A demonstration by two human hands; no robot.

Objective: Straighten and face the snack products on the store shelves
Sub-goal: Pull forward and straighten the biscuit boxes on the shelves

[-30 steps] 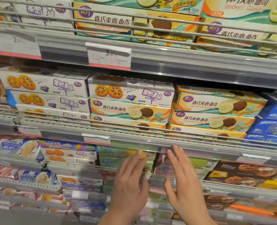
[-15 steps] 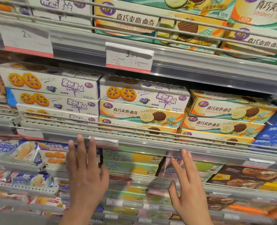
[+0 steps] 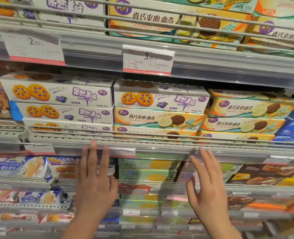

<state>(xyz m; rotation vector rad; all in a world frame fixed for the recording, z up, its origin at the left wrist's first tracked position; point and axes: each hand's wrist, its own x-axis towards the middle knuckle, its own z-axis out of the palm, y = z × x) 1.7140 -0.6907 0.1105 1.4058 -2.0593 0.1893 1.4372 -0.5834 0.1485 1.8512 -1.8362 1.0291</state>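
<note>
Both my hands are raised, fingers straight and spread, each grip holding nothing. My left hand point(image 3: 94, 183) reaches up with its fingertips at the front rail point(image 3: 160, 144) of the middle shelf; my right hand point(image 3: 206, 188) is level with it, fingertips at the same rail. Behind that rail, blueberry boxes point(image 3: 60, 94) sit stacked at the shelf's left end, with another blueberry box point(image 3: 160, 98) on sandwich-cookie boxes point(image 3: 158, 119) at the middle. More cookie boxes point(image 3: 249, 106) stand toward the right, the top one skewed.
</note>
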